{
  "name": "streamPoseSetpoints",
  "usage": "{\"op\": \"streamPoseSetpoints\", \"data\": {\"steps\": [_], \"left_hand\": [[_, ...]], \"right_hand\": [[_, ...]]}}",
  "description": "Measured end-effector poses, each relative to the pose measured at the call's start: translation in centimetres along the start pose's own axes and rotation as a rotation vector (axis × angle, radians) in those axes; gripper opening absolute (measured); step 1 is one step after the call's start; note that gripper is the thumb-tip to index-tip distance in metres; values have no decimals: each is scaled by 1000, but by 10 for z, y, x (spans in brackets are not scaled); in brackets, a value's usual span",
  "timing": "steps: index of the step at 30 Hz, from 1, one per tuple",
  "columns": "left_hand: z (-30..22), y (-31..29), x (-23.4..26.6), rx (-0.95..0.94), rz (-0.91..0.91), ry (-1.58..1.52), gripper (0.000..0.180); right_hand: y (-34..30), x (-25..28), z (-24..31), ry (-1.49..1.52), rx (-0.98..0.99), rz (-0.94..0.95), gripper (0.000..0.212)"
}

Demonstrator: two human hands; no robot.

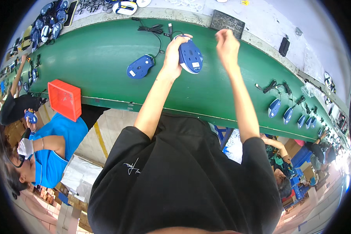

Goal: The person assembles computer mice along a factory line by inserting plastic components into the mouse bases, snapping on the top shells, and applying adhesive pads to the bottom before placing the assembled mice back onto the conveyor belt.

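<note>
My left hand (173,55) is closed round a blue computer mouse (191,57), whose underside, with several small holes and a white label, faces up. To the right of it, my right hand (227,47) is raised over the green belt with its fingers curled together in a pinch. That hand is slightly blurred, and whatever its fingertips hold is too small to tell. Just beyond it is a dark, speckled shallow tray (227,21). A second blue mouse (140,66) lies underside up on the belt to the left, its cable (151,29) bundled farther back.
The green conveyor belt (105,46) runs across in front of me. On the left, a red bin (79,102) stands at its near edge beside a person in blue (58,150). Several cabled mice (274,108) line the right side. A black object (284,46) lies on the far ledge.
</note>
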State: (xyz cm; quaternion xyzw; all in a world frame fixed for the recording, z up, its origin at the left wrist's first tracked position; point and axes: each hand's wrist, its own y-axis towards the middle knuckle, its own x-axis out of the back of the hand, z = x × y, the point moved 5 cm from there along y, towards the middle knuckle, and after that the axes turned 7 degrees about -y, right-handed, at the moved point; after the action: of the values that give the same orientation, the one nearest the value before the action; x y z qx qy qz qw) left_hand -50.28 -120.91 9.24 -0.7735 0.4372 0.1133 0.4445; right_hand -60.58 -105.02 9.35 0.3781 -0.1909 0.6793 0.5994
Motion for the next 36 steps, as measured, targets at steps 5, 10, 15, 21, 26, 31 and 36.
{"op": "streamPoseSetpoints", "data": {"steps": [5, 10, 15, 21, 26, 31, 36], "left_hand": [[-3, 1, -6, 86, 39, -196, 28], [-3, 4, 9, 68, 8, -231, 47], [12, 11, 13, 11, 62, -215, 56], [-1, -17, -3, -87, 11, -91, 56], [-11, -42, -10, -125, 152, 52, 27], [-21, -57, -15, -150, 371, -21, 38], [-27, -78, -17, -149, 229, 132, 32]], "right_hand": [[42, -4, -68, -203, -18, 31, 13], [-6, 20, 56, 213, -240, 371, 58], [-67, 14, 110, 162, -131, 476, 87], [-93, 9, 123, 102, -134, 394, 72], [-106, 24, 126, 114, -58, 399, 70], [-125, 45, 111, 858, -544, 432, 54], [-134, 66, 114, 657, -419, 59, 38]]}}
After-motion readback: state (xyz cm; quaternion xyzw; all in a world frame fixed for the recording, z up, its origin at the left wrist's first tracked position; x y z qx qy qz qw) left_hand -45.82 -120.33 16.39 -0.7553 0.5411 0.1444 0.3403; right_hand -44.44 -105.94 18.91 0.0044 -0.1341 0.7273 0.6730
